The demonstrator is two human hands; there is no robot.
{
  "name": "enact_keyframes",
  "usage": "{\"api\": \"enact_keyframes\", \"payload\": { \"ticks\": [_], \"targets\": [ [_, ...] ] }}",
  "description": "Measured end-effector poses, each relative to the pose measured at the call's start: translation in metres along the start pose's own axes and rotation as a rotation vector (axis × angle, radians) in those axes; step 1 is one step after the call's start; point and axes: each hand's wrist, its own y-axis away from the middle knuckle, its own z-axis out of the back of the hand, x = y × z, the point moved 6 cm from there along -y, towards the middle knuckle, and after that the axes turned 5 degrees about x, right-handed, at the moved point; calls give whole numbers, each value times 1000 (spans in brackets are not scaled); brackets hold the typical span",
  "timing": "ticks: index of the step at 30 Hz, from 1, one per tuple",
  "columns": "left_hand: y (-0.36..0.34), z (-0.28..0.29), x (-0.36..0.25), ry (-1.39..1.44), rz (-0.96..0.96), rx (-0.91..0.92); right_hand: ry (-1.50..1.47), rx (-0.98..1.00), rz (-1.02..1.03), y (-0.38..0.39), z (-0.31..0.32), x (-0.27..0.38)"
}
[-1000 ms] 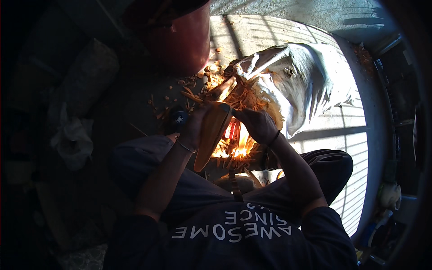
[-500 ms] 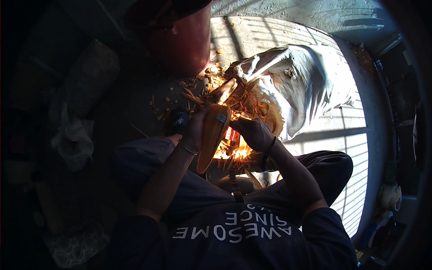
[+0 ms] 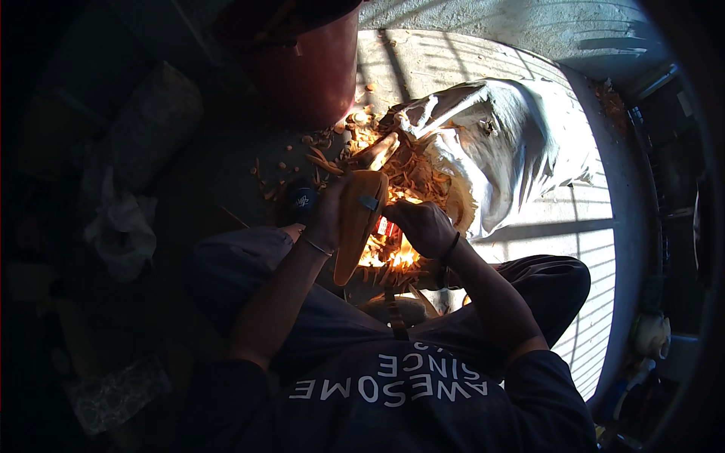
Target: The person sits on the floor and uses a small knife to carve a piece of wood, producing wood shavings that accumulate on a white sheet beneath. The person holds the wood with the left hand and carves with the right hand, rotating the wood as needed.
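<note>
Slightly nearer the lap (image 3: 370,313) than a second ago, the right hand (image 3: 425,226) curls its fingers beside a grey blade (image 3: 368,202) lying across the wood (image 3: 356,241); I can't tell whether they grip it. Tilted beside the shavings (image 3: 430,172), well in from the wall-side edge of the floor (image 3: 593,253), the wood is clasped in the left hand (image 3: 329,214). If that clasp lets it roll, or the blade skids, I'd fear a gouge or a cut finger.

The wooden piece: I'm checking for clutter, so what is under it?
Past its right edge show bright orange shavings and a small red item. Whatever lies directly beneath the wooden piece, held in the left hand, is covered.
</note>
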Motion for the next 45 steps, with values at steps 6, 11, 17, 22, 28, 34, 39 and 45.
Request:
{"api": "enact_keyframes", "payload": {
  "ticks": [6, 11, 17, 22, 28, 34, 39, 45],
  "targets": [
    [-3, 14, -4, -14, -24, -34, 64, 183, -96, 5, -21, 10],
    [-4, 23, -7, -23, -47, -45, -78, 84, 44, 8, -21, 27],
    [7, 12, -18, -106, -81, -75, -123, 208, 10, 12, -27, 37],
    [6, 18, -18, -38, -59, -71, -110, 269, 35, 14, -32, 43],
    [4, 19, -30, -58, -97, -38, -40, 320, 124, 24, -51, 41],
    [3, 25, -34, 67, -253, -156, -370, 102, -177, 27, -39, -15],
    [0, 34, -25, -7, -466, -282, -918, -106, -297, 22, -53, -32],
    [17, 12, -21, 0, -390, -303, -803, -210, -408, 27, -17, -78]
  ]
}}
